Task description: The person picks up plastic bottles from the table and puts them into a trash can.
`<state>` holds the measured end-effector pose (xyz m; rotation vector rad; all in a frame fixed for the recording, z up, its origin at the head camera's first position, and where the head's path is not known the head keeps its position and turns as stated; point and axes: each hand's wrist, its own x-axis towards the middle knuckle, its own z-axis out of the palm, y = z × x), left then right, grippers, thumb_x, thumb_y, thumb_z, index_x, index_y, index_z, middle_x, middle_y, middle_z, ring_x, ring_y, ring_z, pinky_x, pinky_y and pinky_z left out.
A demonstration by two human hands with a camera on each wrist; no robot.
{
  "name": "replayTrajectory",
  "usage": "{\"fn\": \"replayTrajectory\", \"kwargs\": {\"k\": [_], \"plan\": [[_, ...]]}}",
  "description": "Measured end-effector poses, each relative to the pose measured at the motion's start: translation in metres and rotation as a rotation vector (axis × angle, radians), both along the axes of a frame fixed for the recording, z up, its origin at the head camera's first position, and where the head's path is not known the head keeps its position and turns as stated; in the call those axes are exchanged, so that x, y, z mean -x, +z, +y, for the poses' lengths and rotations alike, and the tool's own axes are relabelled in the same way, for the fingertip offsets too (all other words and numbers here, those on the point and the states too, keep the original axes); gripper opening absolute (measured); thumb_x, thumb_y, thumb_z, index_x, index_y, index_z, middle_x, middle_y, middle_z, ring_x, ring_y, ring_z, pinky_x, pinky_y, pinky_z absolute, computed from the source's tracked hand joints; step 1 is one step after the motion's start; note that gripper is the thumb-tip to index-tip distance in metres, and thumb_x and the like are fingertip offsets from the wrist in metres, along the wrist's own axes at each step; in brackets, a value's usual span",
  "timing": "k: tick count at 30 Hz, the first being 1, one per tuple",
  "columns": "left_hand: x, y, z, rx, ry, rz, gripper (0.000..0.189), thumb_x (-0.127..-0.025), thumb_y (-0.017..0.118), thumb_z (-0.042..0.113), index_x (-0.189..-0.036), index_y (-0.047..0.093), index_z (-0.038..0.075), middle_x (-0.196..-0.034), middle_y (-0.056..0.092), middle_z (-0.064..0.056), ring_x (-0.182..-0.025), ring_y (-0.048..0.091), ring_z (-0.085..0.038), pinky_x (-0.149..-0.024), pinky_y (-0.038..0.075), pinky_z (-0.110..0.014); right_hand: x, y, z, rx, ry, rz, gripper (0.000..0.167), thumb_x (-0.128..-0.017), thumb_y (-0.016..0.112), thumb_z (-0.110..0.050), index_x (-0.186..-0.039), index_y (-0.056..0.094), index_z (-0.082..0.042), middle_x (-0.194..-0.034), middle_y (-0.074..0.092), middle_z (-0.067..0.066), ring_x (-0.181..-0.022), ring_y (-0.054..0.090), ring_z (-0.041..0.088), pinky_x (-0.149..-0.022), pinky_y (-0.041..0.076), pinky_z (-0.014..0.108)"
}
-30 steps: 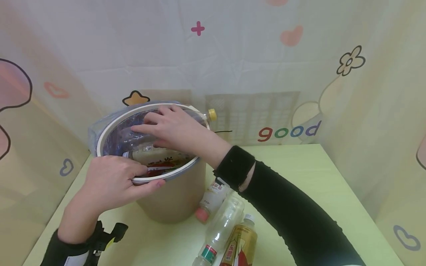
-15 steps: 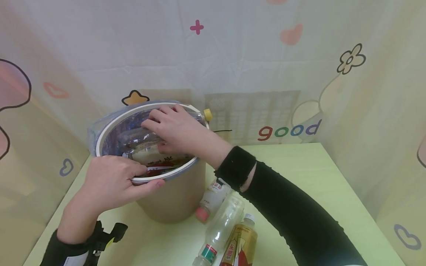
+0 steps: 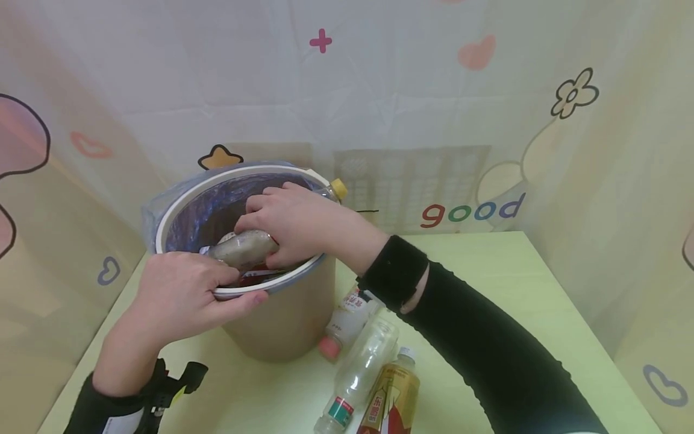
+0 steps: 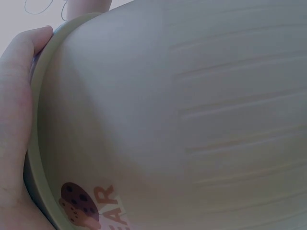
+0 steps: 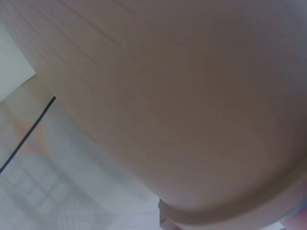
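Note:
My left hand (image 3: pixel 179 295) grips the white rim of a beige trash bin (image 3: pixel 282 325), thumb outside and fingers over the edge. The left wrist view shows that hand (image 4: pixel 17 105) beside the bin wall (image 4: pixel 134 96). Reaching in over the right side, my right hand (image 3: pixel 295 223) holds a plastic bottle (image 3: pixel 246 248) with a pale label between thumb and fingers. Its far fingertips are partly hidden. A yellow-capped clear bottle (image 3: pixel 337 190) pokes past the rim near that wrist. Red packaging (image 3: pixel 260 276) lies lower inside. Bluish plastic liner (image 3: pixel 200 208) covers the inner wall.
In front of the bin, three bottles lie on the pale green table (image 3: pixel 515 313): one with a pink cap (image 3: pixel 329 348), one clear (image 3: pixel 360 367), one with a gold label (image 3: pixel 393 398). A printed curtain (image 3: pixel 379 90) hangs behind and at both sides.
My right hand has gone lower into the bin and now holds the pale-labelled bottle, which has tilted. The clear bottle seen behind it has dropped out of sight. My left hand has stayed put.

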<state>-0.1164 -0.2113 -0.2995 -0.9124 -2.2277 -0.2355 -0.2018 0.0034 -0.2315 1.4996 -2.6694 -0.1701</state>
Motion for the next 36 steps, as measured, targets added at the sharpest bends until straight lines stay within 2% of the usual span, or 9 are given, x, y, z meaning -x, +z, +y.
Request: {"fn": "replayTrajectory", "kwargs": {"k": [4,7,12,17,21,26,31,36], "plan": [[0.0,0.0,0.0,0.0,0.001,-0.011,0.069,-0.101,0.033,0.088,-0.056,0.044,0.037,-0.055,0.032,0.021,-0.049,0.022,0.001,-0.045,0.015,-0.026,-0.003,0.008,0.004,0.012,0.007,-0.024,0.049,-0.103,0.07,-0.046,-0.148,0.067,-0.026,-0.137,0.068,-0.003,-0.128,0.062,0.02,-0.115,0.044,0.042],[0.0,0.0,0.0,0.002,0.007,-0.019,0.069,-0.101,0.032,0.089,-0.056,0.044,0.038,-0.054,0.033,0.021,-0.049,0.023,0.001,-0.044,0.016,-0.026,-0.006,0.014,0.01,0.068,0.029,-0.02,0.043,-0.106,0.066,-0.043,-0.143,0.07,-0.023,-0.133,0.07,-0.002,-0.124,0.063,0.02,-0.113,0.045,0.039],[0.0,0.0,-0.001,0.003,0.008,-0.02,0.069,-0.101,0.032,0.089,-0.056,0.043,0.038,-0.054,0.032,0.021,-0.049,0.022,0.001,-0.045,0.015,-0.026,-0.016,0.019,0.029,0.211,0.084,0.018,0.035,-0.105,0.069,-0.039,-0.132,0.075,-0.017,-0.124,0.07,0.001,-0.116,0.063,0.022,-0.11,0.046,0.038],[0.0,0.0,-0.002,-0.002,0.005,-0.017,0.068,-0.1,0.034,0.089,-0.056,0.044,0.038,-0.055,0.032,0.022,-0.05,0.022,0.002,-0.045,0.016,-0.026,-0.026,0.013,0.058,0.421,0.222,0.122,0.03,-0.102,0.074,-0.03,-0.125,0.075,-0.01,-0.12,0.069,0.007,-0.112,0.062,0.027,-0.104,0.049,0.039],[-0.001,0.0,-0.003,0.0,0.01,-0.026,0.067,-0.1,0.034,0.089,-0.058,0.049,0.039,-0.056,0.035,0.024,-0.05,0.025,0.002,-0.045,0.018,-0.026,-0.033,0.001,0.081,0.556,0.332,0.238,0.028,-0.097,0.08,-0.023,-0.12,0.075,-0.006,-0.117,0.07,0.011,-0.109,0.064,0.029,-0.098,0.053,0.04],[-0.001,0.001,-0.003,0.008,0.02,-0.031,0.067,-0.1,0.033,0.089,-0.059,0.05,0.04,-0.056,0.038,0.024,-0.05,0.028,0.001,-0.045,0.018,-0.027,-0.044,-0.018,0.109,0.584,0.375,0.276,0.03,-0.091,0.085,-0.019,-0.117,0.075,-0.007,-0.113,0.071,0.01,-0.106,0.065,0.029,-0.095,0.056,0.041],[-0.001,0.001,-0.002,0.011,0.02,-0.029,0.067,-0.1,0.033,0.089,-0.058,0.048,0.04,-0.056,0.037,0.024,-0.05,0.028,0.001,-0.045,0.018,-0.027,-0.059,-0.048,0.135,0.524,0.393,0.22,0.034,-0.09,0.084,-0.018,-0.12,0.071,-0.008,-0.113,0.07,0.007,-0.104,0.066,0.026,-0.093,0.057,0.041],[-0.001,0.002,-0.001,0.015,0.016,-0.029,0.067,-0.1,0.033,0.089,-0.057,0.045,0.039,-0.056,0.036,0.023,-0.05,0.028,0.001,-0.045,0.017,-0.027,-0.08,-0.087,0.158,0.41,0.358,0.056,0.038,-0.093,0.084,-0.027,-0.125,0.069,-0.014,-0.12,0.067,0.001,-0.112,0.063,0.02,-0.098,0.055,0.038]]}}
